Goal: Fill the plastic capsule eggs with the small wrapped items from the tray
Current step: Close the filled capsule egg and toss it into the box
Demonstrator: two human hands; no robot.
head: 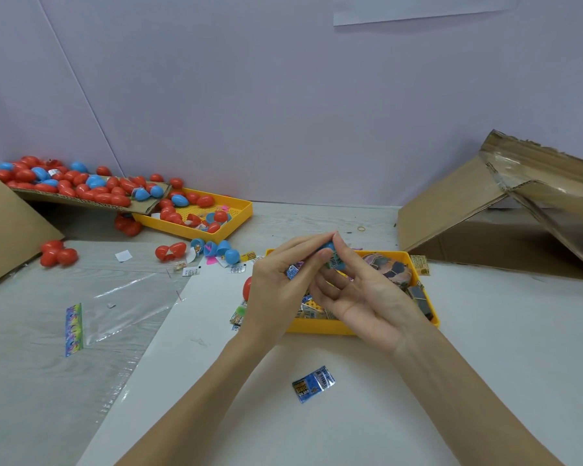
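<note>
Far left there's a cardboard flap (81, 196) heaped with red and blue eggs (64, 185), spilling into a yellow tray (239, 213) on your pale table (485, 348). Centre, your left hand (276, 287) and right hand (364, 294) meet above the nearer tray (320, 327), both pinching a blue egg (332, 255) with a wrapped item at its mouth. Cardboard box (505, 203) sits right.

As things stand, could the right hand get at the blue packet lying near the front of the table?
Probably yes. The blue packet lies alone on bare white table, nothing over it. But the right hand is busy holding the blue egg with the left hand, so it must let go first.
</note>
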